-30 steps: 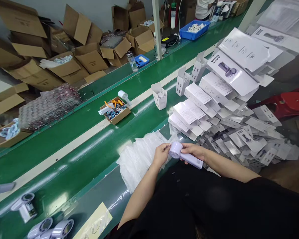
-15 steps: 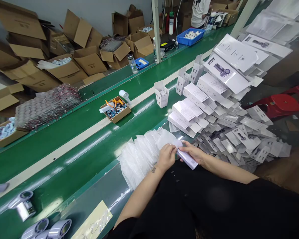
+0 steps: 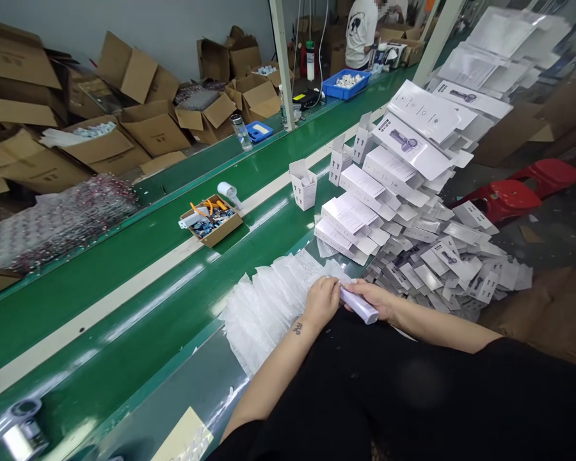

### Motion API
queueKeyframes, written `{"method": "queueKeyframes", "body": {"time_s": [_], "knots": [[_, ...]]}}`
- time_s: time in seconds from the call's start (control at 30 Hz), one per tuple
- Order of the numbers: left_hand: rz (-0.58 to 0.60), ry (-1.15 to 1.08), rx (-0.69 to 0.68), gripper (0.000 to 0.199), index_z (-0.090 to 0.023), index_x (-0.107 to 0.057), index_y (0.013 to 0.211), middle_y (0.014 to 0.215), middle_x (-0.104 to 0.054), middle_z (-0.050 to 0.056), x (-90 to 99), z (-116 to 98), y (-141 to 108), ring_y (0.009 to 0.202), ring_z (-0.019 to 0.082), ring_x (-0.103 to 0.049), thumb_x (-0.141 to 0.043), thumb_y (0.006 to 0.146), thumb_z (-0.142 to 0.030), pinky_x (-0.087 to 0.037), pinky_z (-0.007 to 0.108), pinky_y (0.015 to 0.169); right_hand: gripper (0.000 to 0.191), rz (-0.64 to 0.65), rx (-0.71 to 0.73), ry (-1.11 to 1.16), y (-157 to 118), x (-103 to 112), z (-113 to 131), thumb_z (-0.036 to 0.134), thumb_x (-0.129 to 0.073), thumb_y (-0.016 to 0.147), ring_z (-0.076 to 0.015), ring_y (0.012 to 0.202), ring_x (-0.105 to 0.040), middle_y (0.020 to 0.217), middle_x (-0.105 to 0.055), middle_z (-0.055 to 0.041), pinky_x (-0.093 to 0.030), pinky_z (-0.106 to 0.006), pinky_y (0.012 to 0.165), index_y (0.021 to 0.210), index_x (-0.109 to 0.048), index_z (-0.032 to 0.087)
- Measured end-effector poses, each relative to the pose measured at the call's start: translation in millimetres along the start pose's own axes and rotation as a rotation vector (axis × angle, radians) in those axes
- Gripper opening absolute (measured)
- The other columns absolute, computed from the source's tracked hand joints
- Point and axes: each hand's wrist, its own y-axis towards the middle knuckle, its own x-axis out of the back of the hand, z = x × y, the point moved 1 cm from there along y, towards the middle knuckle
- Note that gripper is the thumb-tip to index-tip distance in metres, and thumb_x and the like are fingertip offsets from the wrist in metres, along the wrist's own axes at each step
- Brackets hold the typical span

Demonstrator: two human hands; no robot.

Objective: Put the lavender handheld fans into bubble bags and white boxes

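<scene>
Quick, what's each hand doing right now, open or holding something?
Left hand: fingers curled at the fan's far end; whether they're closed on anything can't be told.
Right hand: closed, holding the lavender handheld fan by its handle.

Gloss beside matt
Smooth lilac plastic device (image 3: 362,307) beside wrinkled, filmy bags (image 3: 269,301); right of the bags, glossy card cartons (image 3: 352,214); beyond the bags, shiny green belt (image 3: 187,301), matt cardboard boxes (image 3: 158,128).

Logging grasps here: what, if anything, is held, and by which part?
The right hand holds a pale lilac plastic handheld device by its straight handle, near the end the left hand covers; the left's grip is hidden.
</scene>
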Motion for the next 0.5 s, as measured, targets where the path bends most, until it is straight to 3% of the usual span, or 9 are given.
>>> {"method": "queueKeyframes", "body": {"time_s": [0.1,0.17,0.37,0.43,0.5], "knots": [[0.063,0.096,-0.08,0.024,-0.017,-0.059,0.1,0.084,-0.058,0.006,0.2,-3.3,5.1,0.084,0.02,-0.055,-0.038,0.092,-0.024,-0.047,0.033,0.076,0.022,0.128,-0.061,-0.023,-0.8,2.2,4.3,0.017,-0.059,0.081,-0.0159,0.061,-0.064,0.076,-0.063,-0.0039,-0.053,-0.024,0.051,0.096,-0.043,0.02],[0.11,0.115,-0.105,0.025,-0.017,-0.06,0.103,0.085,-0.057,0.007,-0.3,-1.4,4.2,0.085,0.02,-0.055,-0.038,0.091,-0.022,-0.048,0.033,0.077,0.017,0.135,-0.082,-0.038,2.0,4.3,4.1,0.017,-0.056,0.082,-0.0147,0.058,-0.063,0.074,-0.063,-0.0041,-0.052,-0.024,0.05,0.096,-0.046,0.018],[0.17,-0.055,-0.012,0.028,-0.017,-0.059,0.109,0.091,-0.058,0.008,-1.4,9.1,-7.0,0.087,0.018,-0.057,-0.042,0.086,-0.014,-0.048,0.033,0.081,0.005,-0.177,0.03,-0.18,17.4,12.3,-12.0,0.02,-0.05,0.083,-0.013,0.052,-0.056,0.06,-0.055,0.0013,-0.045,-0.023,0.049,0.082,-0.046,0.018],[0.151,-0.157,0.077,0.029,-0.017,-0.06,0.106,0.092,-0.06,0.007,-1.4,10.4,-8.6,0.086,0.017,-0.058,-0.045,0.082,-0.011,-0.048,0.031,0.081,0.008,-0.23,0.105,-0.239,16.2,18.3,-14.6,0.02,-0.053,0.081,-0.011,0.05,-0.051,0.058,-0.052,0.0036,-0.039,-0.021,0.046,0.078,-0.046,0.019],[0.119,-0.251,0.22,0.031,-0.017,-0.062,0.102,0.091,-0.062,0.005,-1.9,9.9,-8.9,0.082,0.016,-0.059,-0.049,0.076,-0.008,-0.049,0.031,0.079,0.011,-0.233,0.26,-0.437,9.1,26.8,-11.1,0.021,-0.058,0.077,-0.0102,0.053,-0.048,0.059,-0.051,0.0036,-0.035,-0.019,0.047,0.072,-0.048,0.018]]}}
